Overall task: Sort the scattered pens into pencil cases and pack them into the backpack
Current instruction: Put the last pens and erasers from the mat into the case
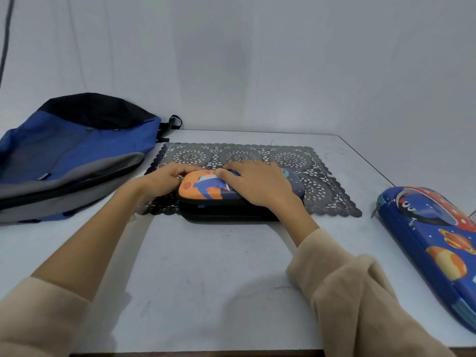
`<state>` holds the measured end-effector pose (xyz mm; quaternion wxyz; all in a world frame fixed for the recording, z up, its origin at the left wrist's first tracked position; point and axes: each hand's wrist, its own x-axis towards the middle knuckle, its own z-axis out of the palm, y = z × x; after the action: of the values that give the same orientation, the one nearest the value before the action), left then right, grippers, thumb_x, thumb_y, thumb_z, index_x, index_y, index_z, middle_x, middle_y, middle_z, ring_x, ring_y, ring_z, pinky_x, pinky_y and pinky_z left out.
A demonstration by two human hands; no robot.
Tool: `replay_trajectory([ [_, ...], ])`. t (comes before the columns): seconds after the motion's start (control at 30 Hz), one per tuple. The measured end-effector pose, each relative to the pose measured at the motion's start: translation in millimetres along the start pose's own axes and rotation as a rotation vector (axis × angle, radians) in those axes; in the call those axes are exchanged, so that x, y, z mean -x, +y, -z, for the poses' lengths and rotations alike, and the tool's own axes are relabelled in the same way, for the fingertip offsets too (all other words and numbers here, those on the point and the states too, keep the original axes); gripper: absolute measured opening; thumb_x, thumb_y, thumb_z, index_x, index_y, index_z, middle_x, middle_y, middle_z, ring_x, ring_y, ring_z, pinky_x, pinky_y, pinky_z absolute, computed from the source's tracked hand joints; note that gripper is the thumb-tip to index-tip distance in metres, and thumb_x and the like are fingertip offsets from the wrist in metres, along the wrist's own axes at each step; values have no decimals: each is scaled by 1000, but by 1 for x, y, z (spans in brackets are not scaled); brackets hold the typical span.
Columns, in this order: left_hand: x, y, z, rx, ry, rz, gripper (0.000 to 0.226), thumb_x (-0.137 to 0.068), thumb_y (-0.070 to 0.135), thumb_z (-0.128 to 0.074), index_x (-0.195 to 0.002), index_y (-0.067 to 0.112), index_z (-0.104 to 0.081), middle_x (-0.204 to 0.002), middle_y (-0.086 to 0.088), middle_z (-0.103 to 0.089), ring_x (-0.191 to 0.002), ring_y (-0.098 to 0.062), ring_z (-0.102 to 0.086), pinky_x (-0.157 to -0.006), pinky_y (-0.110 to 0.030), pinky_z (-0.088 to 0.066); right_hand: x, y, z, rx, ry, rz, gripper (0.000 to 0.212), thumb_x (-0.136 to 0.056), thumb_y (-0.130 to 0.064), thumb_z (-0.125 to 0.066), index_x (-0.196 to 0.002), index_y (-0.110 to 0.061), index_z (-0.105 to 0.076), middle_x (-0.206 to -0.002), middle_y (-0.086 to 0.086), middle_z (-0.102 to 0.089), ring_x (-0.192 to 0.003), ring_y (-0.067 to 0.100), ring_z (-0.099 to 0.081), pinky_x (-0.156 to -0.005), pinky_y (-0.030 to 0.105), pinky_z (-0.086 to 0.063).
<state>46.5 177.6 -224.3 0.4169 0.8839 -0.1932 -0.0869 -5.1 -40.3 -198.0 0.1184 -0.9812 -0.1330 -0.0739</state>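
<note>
An orange and dark blue pencil case [203, 189] lies closed on the front of a dark lace placemat [322, 186]. My right hand [260, 184] lies flat on its lid, palm down. At the case's left end my left hand [164, 177] has its fingers curled against the edge; what they pinch is hidden. A second, blue pencil case [432, 243] with planets and a rocket lies closed at the right. The blue, grey and black backpack [69, 155] lies on its side at the left. No loose pens are in view.
The white table [206, 279] ends at a front edge near me and a right edge beyond the blue case. A pale backdrop [257, 60] hangs behind the table. A dark cable [5, 39] runs down the far left.
</note>
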Motion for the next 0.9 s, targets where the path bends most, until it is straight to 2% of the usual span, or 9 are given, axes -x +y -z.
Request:
replay_trajectory([
  [0.1, -3, -2, 2, -78, -17, -21, 49, -91, -19, -42, -104, 22, -64, -77, 29, -70, -73, 13, -62, -70, -7, -47, 1, 0, 0, -2, 2, -2, 45, -97, -58, -26, -120, -37, -59, -121, 0, -63, -113, 24, -52, -101, 46, -25],
  [0.27, -5, -8, 6, -101, -27, -30, 43, -91, -18, -42, -88, 17, -67, -73, 20, -69, -68, 8, -58, -66, -8, -45, 1, 0, 1, 13, -11, -4, 47, -98, -58, -25, -127, -37, -56, -126, 1, -61, -117, 25, -51, -102, 46, -26],
  [0.37, -7, -11, 5, -134, -22, -49, 38, -89, -20, -41, -90, 9, -64, -75, 9, -66, -69, 1, -55, -65, -13, -44, 1, -1, 1, 18, -13, -6, 47, -98, -57, -25, -127, -37, -56, -126, 2, -61, -116, 25, -51, -100, 46, -27],
  [0.5, -10, -6, 1, -123, -25, -57, 40, -88, -21, -43, -85, 15, -60, -66, 16, -64, -60, 8, -54, -61, -11, -43, 2, -1, 1, 10, -13, -5, 45, -98, -56, -26, -124, -36, -57, -122, 2, -62, -114, 25, -52, -98, 46, -27],
  [0.63, -10, -12, -4, -75, 62, -72, 36, -89, -17, -49, -93, 15, -66, -71, 18, -69, -65, 7, -59, -62, -10, -46, 3, -1, 1, 14, -8, -6, 45, -98, -56, -27, -125, -35, -57, -121, 3, -62, -113, 26, -52, -100, 47, -27],
  [0.7, -9, -17, -6, -59, 137, -93, 33, -88, -16, -52, -99, 9, -69, -80, 10, -72, -71, 2, -62, -67, -16, -49, 3, -1, 2, 8, -12, -3, 45, -98, -56, -27, -125, -35, -57, -122, 3, -62, -114, 26, -52, -99, 46, -27],
  [0.8, -7, -20, -7, -79, 155, -116, 31, -86, -15, -52, -100, 6, -69, -86, -2, -71, -75, -4, -61, -70, -23, -49, 3, 0, 2, -11, -8, -1, 44, -98, -56, -28, -122, -35, -58, -120, 2, -62, -112, 25, -52, -97, 45, -27],
  [0.9, -8, -21, -4, -104, 165, -113, 31, -84, -16, -54, -93, 9, -69, -81, 8, -71, -70, 0, -60, -67, -18, -48, 5, -1, 3, -22, -14, -7, 44, -98, -57, -28, -122, -36, -58, -123, 1, -62, -114, 25, -51, -98, 45, -26],
])
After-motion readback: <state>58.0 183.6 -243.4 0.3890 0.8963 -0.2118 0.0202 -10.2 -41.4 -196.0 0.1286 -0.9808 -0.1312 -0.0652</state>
